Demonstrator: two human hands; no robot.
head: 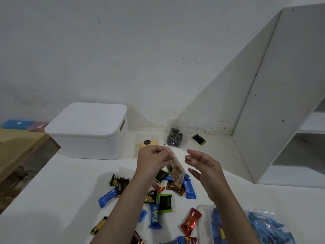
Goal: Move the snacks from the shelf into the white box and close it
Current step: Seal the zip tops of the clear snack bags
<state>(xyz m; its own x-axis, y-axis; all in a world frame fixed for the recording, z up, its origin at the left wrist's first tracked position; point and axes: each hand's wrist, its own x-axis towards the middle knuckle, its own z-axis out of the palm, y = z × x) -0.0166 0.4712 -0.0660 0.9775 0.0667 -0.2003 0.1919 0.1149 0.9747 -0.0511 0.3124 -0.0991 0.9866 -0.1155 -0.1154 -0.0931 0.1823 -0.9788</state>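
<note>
Nearest the person, along the front edge of the white table point(52, 182), clear bags of blue snacks point(270, 226) lie to the right of a scatter of small wrapped snacks point(154, 215) in blue, red, green and brown. Above that scatter, the left hand point(153, 159) pinches the top of a clear packet of chips point(175, 171), which hangs tilted over the wrappers. The right hand point(202, 164) hovers just beside the packet, fingers loosely spread and holding nothing. Bare tabletop runs left of the scatter out to the table's left edge. Beyond the hands, the white box point(88, 138) sits with its lid point(88, 118) on, near the table's back-left corner. To the box's right lie a pale packet point(147, 143), a dark bag point(174, 138) against the wall, and a small green-edged wrapper point(198, 139). A white shelf unit point(290, 85) stands at the table's right end.
</note>
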